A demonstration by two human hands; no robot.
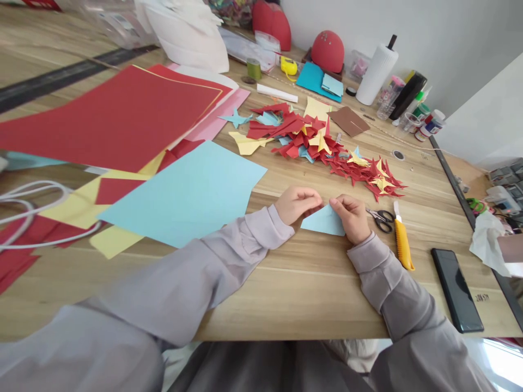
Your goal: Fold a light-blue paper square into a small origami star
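Between my hands is a small piece of light blue paper [322, 222], seemingly folded, just above the wooden table. My right hand [352, 216] pinches its right upper edge between thumb and fingers. At its upper left corner, the fingers of my left hand [298, 203] are pressed together on the paper. Right of my right hand lie black-handled scissors [383, 219] and a yellow utility knife [402, 242]. A large light blue sheet [183, 193] lies left of my left hand. Beyond my hands spreads a pile of red, yellow and blue paper stars and scraps [314, 139].
Large red sheets [118, 117] and a white cable [36, 204] are at the left. A black phone [456, 288] rests near the front right edge. Along the back stand a white bottle [376, 71], several small jars and a yellow tape measure [288, 66]. Another person's arm [510, 248] shows at far right.
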